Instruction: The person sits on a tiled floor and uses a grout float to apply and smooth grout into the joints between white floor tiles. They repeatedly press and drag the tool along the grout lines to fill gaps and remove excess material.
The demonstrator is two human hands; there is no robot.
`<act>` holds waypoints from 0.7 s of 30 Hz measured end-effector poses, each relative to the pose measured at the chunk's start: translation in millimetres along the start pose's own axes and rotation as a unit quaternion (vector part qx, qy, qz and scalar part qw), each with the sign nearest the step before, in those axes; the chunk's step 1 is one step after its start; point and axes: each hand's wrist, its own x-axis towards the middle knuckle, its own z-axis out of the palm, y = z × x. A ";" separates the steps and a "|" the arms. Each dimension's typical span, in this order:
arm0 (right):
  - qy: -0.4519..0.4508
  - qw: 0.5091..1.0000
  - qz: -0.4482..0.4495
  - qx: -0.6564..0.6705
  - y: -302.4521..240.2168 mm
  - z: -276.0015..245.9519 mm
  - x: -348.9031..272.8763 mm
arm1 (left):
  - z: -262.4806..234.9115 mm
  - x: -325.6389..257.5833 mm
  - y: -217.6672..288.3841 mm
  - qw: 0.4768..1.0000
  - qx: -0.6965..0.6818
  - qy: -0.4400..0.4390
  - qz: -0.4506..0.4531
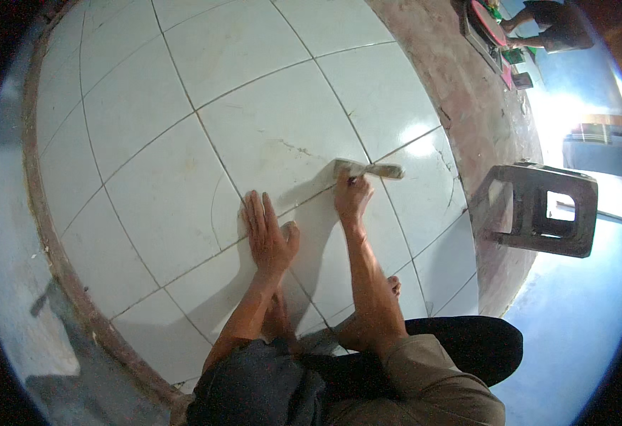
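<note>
a right hand [353, 200] grasps a scraper-like tool [372, 170], best kept low, as the left hand [268, 240], fingers outstretched, braces against white tiles [275, 106].

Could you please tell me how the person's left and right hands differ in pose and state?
The left hand holds nothing, while the right hand grips a handled tool. The left hand is opened out with its fingers extended, whereas the right hand's fingers are curled. The left hand also sits lower in the picture than the right. Both are bare and reach over the pale tiles.
</note>
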 end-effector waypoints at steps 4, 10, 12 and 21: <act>-0.002 0.999 -0.046 -0.002 -0.7 9.6 -30.0 | -1.1 -2.0 -2.7 1.000 0.012 -0.008 -0.013; 0.044 0.996 -0.074 0.016 6.6 9.9 -7.7 | -0.4 -0.5 2.9 1.000 0.006 -0.003 -0.005; 0.018 0.997 -0.067 0.024 -10.7 12.4 -33.3 | -1.3 0.9 -0.1 1.000 0.021 -0.010 -0.012; 0.040 0.999 -0.019 -0.007 -12.4 17.1 -32.2 | 2.6 -0.8 -3.8 1.000 -0.002 -0.015 -0.004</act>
